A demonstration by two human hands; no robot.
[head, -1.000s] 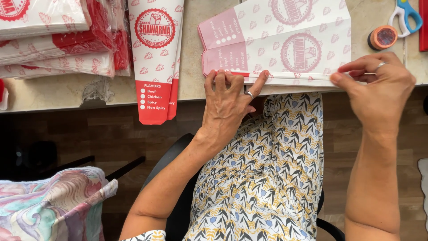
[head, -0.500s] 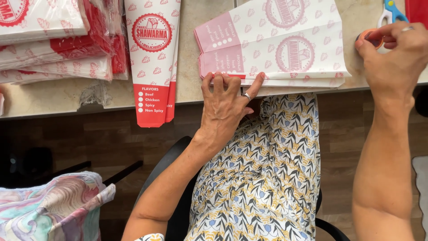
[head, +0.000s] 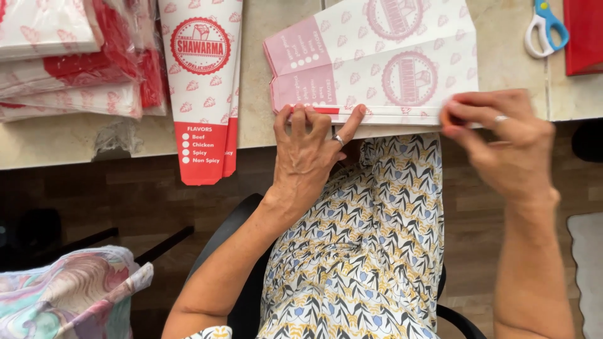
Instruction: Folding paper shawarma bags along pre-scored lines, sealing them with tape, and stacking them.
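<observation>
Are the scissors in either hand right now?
No: the blue-handled scissors lie on the counter at the top right, apart from both hands; the left hand presses the folded paper sheet and the right hand pinches something small.

The right hand [head: 496,141] is motion-blurred; a small orange object at its fingertips cannot be identified. The left hand [head: 308,141] covers part of the wrapper's [head: 377,69] near edge. The scissors [head: 545,26], the red box [head: 584,34] and the bagged stack [head: 69,56] at the worktop's [head: 257,119] far corners are cut off by the frame.
</observation>
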